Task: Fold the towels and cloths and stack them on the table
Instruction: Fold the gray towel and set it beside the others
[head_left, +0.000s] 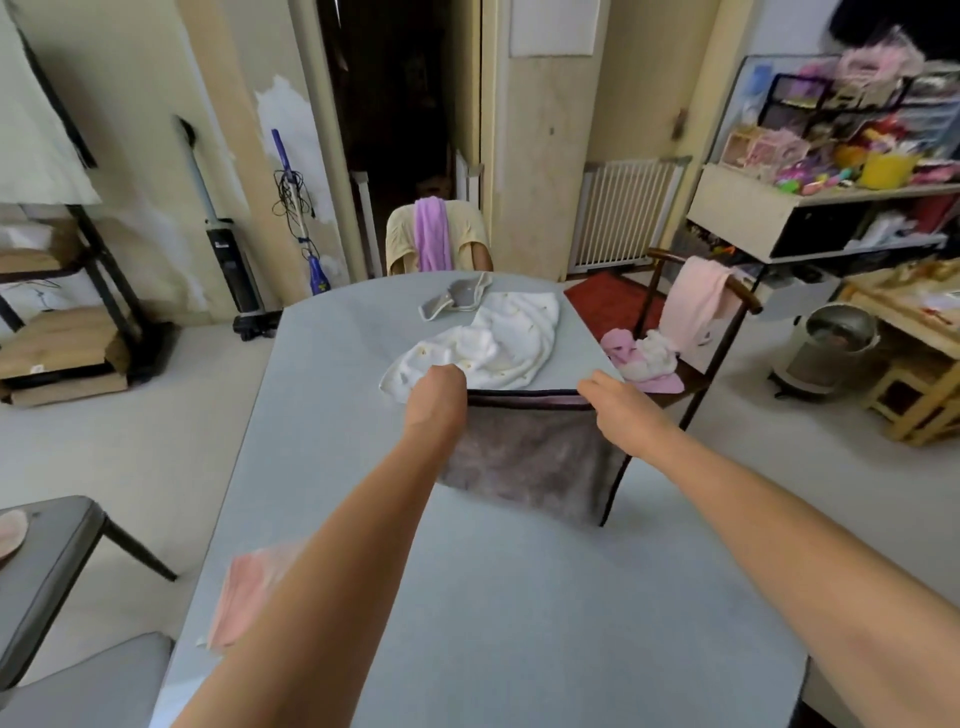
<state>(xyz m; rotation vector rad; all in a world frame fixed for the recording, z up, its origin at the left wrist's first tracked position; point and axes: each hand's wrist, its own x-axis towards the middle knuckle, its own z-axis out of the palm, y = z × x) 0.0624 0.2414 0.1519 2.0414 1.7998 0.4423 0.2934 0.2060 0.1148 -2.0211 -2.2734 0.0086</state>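
Note:
I hold a grey-mauve cloth (530, 457) with a dark border up over the grey table (467, 597). My left hand (434, 397) grips its top left corner and my right hand (618, 408) grips the top right corner, so the top edge is stretched between them and the rest hangs down, blurred. Behind it a crumpled white towel (498, 338) lies on the table, with a small grey cloth (457, 299) further back. A folded pink cloth (241, 592) lies at the table's left edge, partly behind my left forearm.
A chair at the right carries a pale pink garment (698, 299) on its back and pink and white cloths (644, 356) on its seat. The far chair holds a purple towel (431, 234) over a yellow garment. A grey stool (47, 566) stands left; shelves of toys stand right.

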